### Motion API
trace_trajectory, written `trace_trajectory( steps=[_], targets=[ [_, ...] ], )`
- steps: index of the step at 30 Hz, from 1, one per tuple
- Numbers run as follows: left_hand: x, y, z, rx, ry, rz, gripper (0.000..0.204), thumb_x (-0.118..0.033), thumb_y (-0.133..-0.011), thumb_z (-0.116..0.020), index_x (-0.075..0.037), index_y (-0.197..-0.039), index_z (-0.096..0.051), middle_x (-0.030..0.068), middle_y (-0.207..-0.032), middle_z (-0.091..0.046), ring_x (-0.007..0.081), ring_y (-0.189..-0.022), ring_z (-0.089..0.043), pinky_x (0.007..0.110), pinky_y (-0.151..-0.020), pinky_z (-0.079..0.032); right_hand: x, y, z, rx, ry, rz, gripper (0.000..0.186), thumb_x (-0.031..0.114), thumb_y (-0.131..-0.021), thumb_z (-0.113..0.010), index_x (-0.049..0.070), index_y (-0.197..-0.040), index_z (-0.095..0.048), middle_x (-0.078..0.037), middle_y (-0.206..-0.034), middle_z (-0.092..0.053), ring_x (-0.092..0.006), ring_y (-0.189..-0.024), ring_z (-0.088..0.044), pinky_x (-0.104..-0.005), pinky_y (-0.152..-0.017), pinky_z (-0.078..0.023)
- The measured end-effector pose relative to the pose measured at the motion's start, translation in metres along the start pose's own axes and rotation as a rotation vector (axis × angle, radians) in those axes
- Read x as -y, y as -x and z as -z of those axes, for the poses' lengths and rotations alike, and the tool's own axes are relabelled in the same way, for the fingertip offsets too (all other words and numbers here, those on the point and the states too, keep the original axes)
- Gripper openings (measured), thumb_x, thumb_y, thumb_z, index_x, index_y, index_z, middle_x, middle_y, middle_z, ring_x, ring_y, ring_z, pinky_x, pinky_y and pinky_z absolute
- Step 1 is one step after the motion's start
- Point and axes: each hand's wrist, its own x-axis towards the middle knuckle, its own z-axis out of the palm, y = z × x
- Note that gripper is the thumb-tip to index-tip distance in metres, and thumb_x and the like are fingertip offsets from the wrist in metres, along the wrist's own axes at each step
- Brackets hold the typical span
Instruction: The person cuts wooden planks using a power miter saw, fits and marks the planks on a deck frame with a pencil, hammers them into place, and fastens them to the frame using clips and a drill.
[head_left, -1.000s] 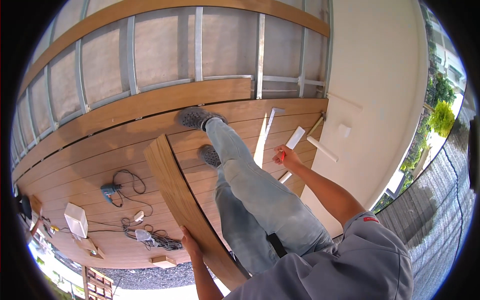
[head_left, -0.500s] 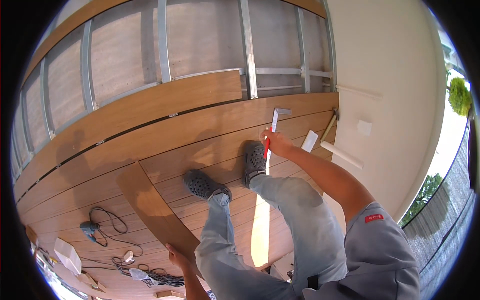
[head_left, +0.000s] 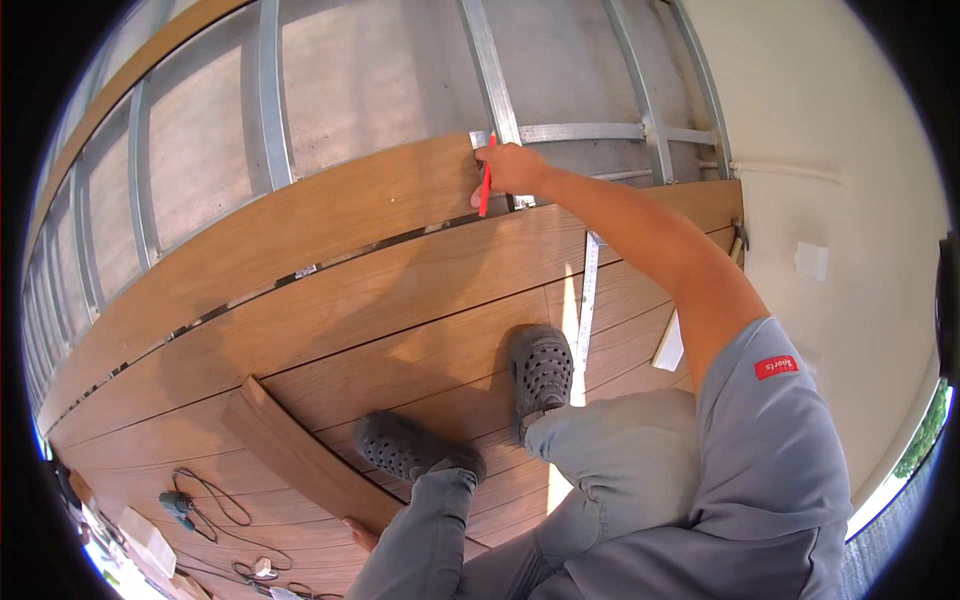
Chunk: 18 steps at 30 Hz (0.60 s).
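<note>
My right hand is closed on a red pencil or marker, held against the end of the upper wooden plank, beside a metal joist. My left hand grips the edge of a loose board that lies diagonally across the laid planks, left of my shoes; most of that hand is hidden behind my leg. A metal square lies on the planks below my right forearm.
Open metal framing continues beyond the planks. A pale wall bounds the right side, with a hammer and a white piece near its foot. A drill, cables and a white box lie at lower left.
My right hand with the red pencil has moved up and forward to the plank's end. I have stooped toward the framing. The board in my left hand now lies lower, nearer the laid planks.
</note>
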Motion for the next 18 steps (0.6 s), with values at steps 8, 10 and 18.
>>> trace_trajectory(
  steps=[8, 10, 18],
  targets=[
    [-0.002, -0.026, -0.016, 0.133, -0.121, -0.110, 0.093, -0.074, -0.100, -0.032, 0.010, -0.101, -0.071, 0.0225, -0.083, -0.073, 0.0327, -0.076, -0.070, 0.042, -0.073, -0.056, -0.069, -0.057, 0.036, -0.466, -0.219, -0.222, 0.056, 0.058, -0.076, -0.082, 0.007, -0.097, -0.071, -0.012, -0.091, -0.073, -0.0308, -0.090, -0.071, -0.0422, -0.074, -0.056],
    [-0.002, -0.036, -0.021, 0.164, -0.156, -0.128, 0.093, -0.074, -0.099, -0.032, 0.010, -0.100, -0.071, 0.0225, -0.082, -0.073, 0.0326, -0.075, -0.070, 0.042, -0.073, -0.056, -0.077, -0.052, 0.032, -0.264, -0.453, -0.046, 0.054, 0.054, -0.081, -0.080, 0.006, -0.104, -0.071, -0.011, -0.088, -0.072, -0.0260, -0.084, -0.071, -0.0388, -0.075, -0.056],
    [0.006, -0.057, -0.003, 0.225, -0.238, -0.145, 0.095, -0.075, -0.099, -0.029, 0.010, -0.096, -0.071, 0.0223, -0.079, -0.072, 0.0322, -0.072, -0.069, 0.042, -0.072, -0.056, -0.027, -0.041, 0.012, -0.144, -0.661, 0.031, 0.033, 0.031, -0.090, -0.077, 0.003, -0.107, -0.070, -0.005, -0.082, -0.074, -0.0151, -0.069, -0.067, -0.0311, -0.061, -0.054]
  ],
)
